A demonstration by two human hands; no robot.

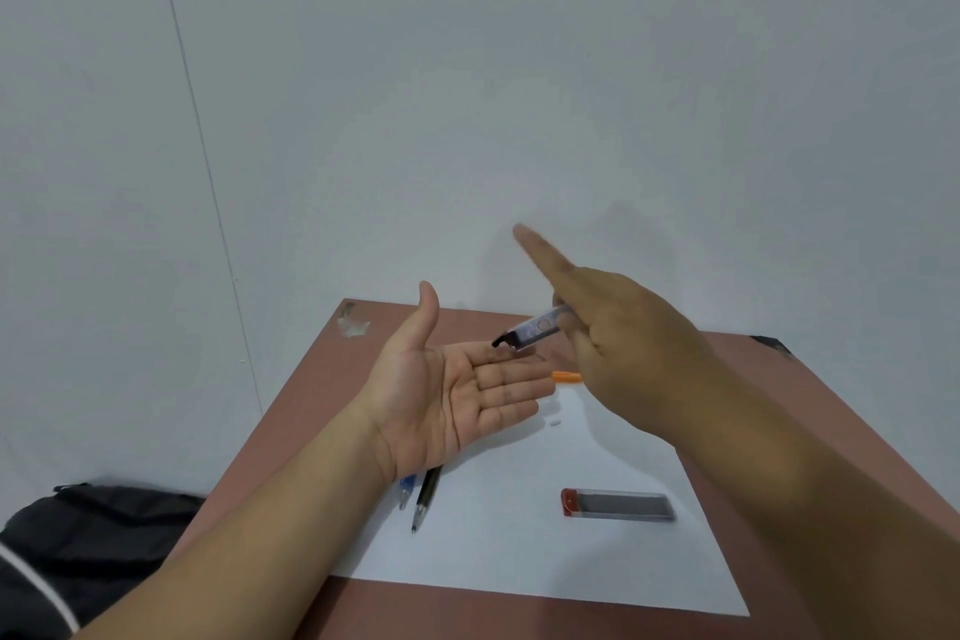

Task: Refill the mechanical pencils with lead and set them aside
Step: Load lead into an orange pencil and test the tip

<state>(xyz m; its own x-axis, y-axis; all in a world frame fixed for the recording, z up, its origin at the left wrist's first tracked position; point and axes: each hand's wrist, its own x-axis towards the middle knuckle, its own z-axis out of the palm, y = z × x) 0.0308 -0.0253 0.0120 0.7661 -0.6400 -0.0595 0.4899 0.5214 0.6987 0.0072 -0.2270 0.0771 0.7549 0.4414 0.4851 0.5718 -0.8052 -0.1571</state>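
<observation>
Holding a small clear lead case (535, 330) with a black cap, the right hand (623, 353) is tilting it over the left hand (457, 390), which is lying palm up with fingers straight. Two mechanical pencils (423, 496) and a red-capped lead case (618, 504) are lying on white paper (519, 551) on the bench (779, 405).

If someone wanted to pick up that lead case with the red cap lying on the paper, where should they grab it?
Probably across the middle of the clear body of the lead case, pinching its two long edges from above. It lies flat on the white paper with open space around it, and gripping the body avoids tugging the red cap.
</observation>
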